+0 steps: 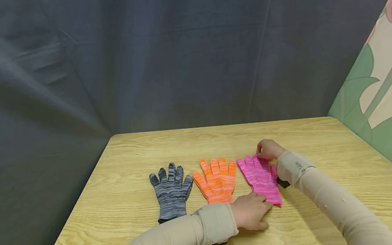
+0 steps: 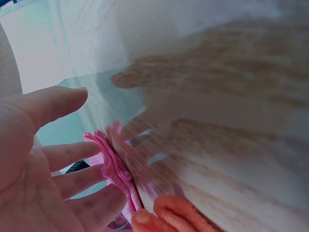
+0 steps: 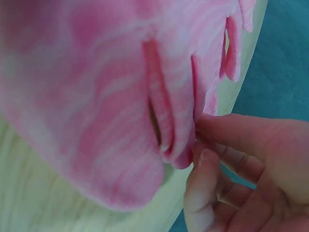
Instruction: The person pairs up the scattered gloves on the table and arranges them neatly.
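A pink knit glove (image 1: 261, 178) lies on the table, cuff toward me and fingers pointing away. At its fingertips my right hand (image 1: 270, 149) pinches one glove finger between thumb and index finger, seen closely in the right wrist view. My left hand (image 1: 252, 211) reaches across to the cuff, its fairly straight fingers touching the pink edge in the left wrist view. Just left of the pink glove is an orange glove (image 1: 218, 181), its cuff hidden behind my left forearm. Farther left lies a grey-and-black striped glove (image 1: 171, 193), spread flat.
The wooden table (image 1: 143, 148) runs back to a dark curtain (image 1: 185, 59). On the right stands a wall panel (image 1: 384, 118) with a leaf and flower pattern. My left forearm (image 1: 176, 234) crosses low over the table's near part.
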`<control>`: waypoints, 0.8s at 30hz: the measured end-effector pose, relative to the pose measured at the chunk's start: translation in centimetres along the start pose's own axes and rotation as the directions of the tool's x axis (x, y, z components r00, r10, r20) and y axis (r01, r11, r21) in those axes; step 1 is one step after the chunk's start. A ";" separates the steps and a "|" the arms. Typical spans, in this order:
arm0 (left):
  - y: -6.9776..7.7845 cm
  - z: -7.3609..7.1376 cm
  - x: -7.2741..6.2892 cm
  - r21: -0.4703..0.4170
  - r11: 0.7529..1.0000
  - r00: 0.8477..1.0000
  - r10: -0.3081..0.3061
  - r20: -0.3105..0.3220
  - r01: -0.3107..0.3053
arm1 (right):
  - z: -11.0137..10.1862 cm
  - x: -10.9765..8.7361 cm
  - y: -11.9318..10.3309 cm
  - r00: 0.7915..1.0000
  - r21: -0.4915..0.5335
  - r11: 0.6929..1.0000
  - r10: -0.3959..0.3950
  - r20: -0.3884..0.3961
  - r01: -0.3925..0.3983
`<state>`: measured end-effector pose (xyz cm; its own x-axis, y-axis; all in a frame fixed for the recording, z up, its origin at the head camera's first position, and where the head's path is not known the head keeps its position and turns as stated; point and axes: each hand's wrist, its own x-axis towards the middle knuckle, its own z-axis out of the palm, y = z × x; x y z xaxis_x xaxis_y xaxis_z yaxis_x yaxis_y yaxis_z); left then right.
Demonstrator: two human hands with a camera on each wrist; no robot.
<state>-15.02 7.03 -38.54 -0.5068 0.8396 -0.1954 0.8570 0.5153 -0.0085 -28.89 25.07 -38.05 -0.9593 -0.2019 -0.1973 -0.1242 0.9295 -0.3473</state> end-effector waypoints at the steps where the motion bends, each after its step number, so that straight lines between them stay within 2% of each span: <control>1: 0.0 0.0 0.0 0.001 1.000 1.000 -0.001 0.000 0.001 | 0.0 0.0 0.0 1.000 0.000 1.000 0.000 0.001 0.000; 7: 0.1 -0.1 0.0 -0.004 1.000 1.000 -0.001 0.008 0.001 | -0.3 -0.4 0.0 1.000 0.008 1.000 -0.009 -0.009 0.009; 15: 0.0 -0.1 0.0 -0.002 1.000 1.000 -0.010 0.026 0.011 | -1.6 -1.2 -0.3 1.000 0.077 0.997 -0.011 -0.002 0.011; 24: 0.1 0.0 0.0 -0.014 1.000 0.999 -0.016 0.037 0.017 | -2.9 -3.4 -0.5 0.995 0.131 0.988 -0.070 -0.075 0.080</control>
<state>-15.00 7.10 -38.52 -0.5169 0.8241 -0.2316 0.8469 0.5317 0.0018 -26.27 26.17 -34.54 -0.9645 -0.2431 -0.1035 -0.1659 0.8620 -0.4790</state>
